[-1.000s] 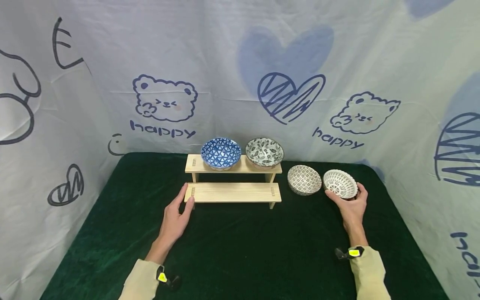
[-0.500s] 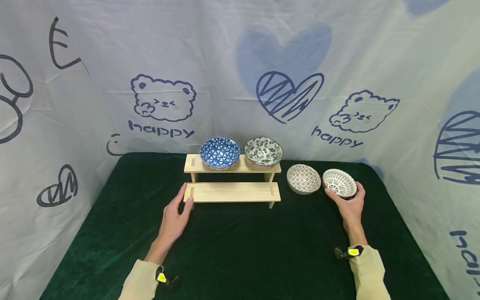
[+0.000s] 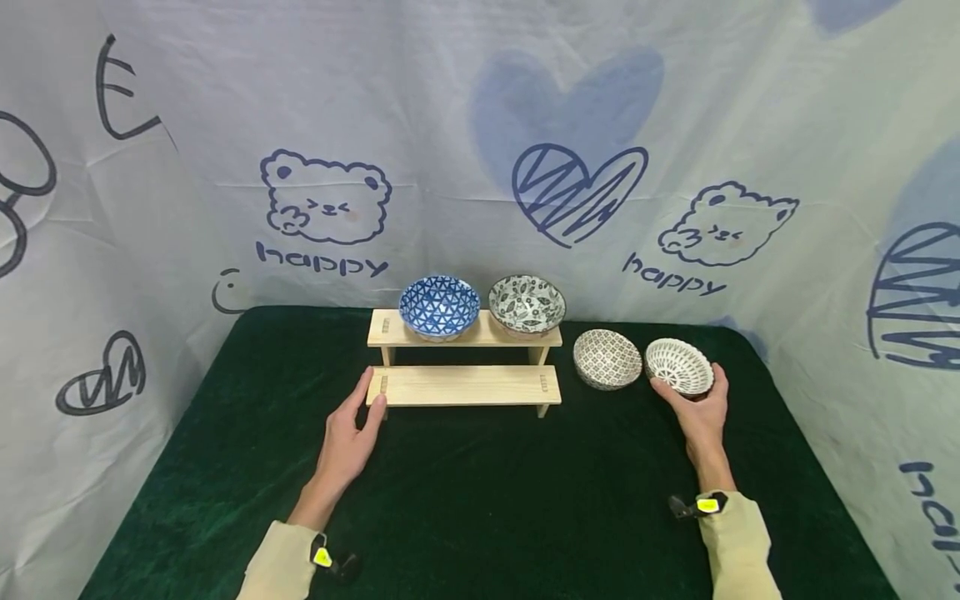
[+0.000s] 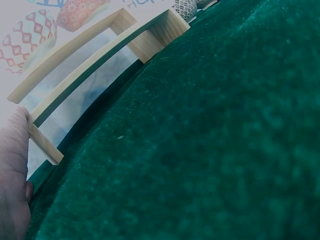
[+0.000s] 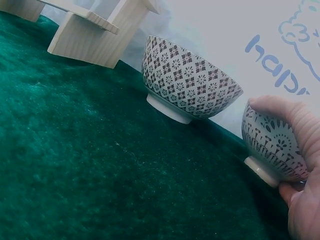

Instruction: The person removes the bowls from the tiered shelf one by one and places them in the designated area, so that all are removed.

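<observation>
My left hand (image 3: pixel 348 442) holds the left end of the lower tier of a light wooden two-tier display stand (image 3: pixel 465 385), thumb at the front and forefinger along the side. In the left wrist view the thumb (image 4: pixel 17 117) touches the stand's corner. On the upper tier sit a blue-and-white bowl (image 3: pixel 439 307) and a bowl with dark leaf patterns (image 3: pixel 528 304). My right hand (image 3: pixel 703 421) grips a white bowl with a fine dark pattern (image 3: pixel 678 367), thumb on its near left side, fingers round the right. The right wrist view shows its foot close to the cloth.
A brown-patterned bowl (image 3: pixel 607 359) stands on the cloth between the stand and the white bowl. Dark green cloth (image 3: pixel 510 500) covers the table. White fabric walls (image 3: pixel 435 125) with blue drawings close off the back and sides.
</observation>
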`<move>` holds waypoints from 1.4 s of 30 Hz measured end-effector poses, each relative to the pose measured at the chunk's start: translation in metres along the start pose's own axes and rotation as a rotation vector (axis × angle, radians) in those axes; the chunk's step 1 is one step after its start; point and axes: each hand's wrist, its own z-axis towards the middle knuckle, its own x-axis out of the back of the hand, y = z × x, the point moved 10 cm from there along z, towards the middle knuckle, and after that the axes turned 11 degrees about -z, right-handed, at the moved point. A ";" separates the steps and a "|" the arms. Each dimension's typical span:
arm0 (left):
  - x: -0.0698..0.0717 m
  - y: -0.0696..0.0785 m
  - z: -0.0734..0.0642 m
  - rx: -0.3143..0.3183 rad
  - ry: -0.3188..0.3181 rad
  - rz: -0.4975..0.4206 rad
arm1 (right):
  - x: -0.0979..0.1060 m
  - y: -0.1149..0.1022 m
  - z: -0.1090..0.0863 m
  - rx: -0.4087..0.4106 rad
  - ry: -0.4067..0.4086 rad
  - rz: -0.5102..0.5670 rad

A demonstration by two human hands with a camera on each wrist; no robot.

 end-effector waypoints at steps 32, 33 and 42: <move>0.000 0.002 -0.001 -0.004 0.007 -0.008 | 0.010 -0.007 0.003 -0.003 -0.038 -0.023; 0.000 0.002 -0.001 -0.004 0.006 -0.008 | 0.012 -0.007 0.003 -0.007 -0.038 -0.013; 0.000 0.000 -0.001 -0.007 0.009 0.000 | 0.020 -0.020 0.004 0.048 -0.004 -0.053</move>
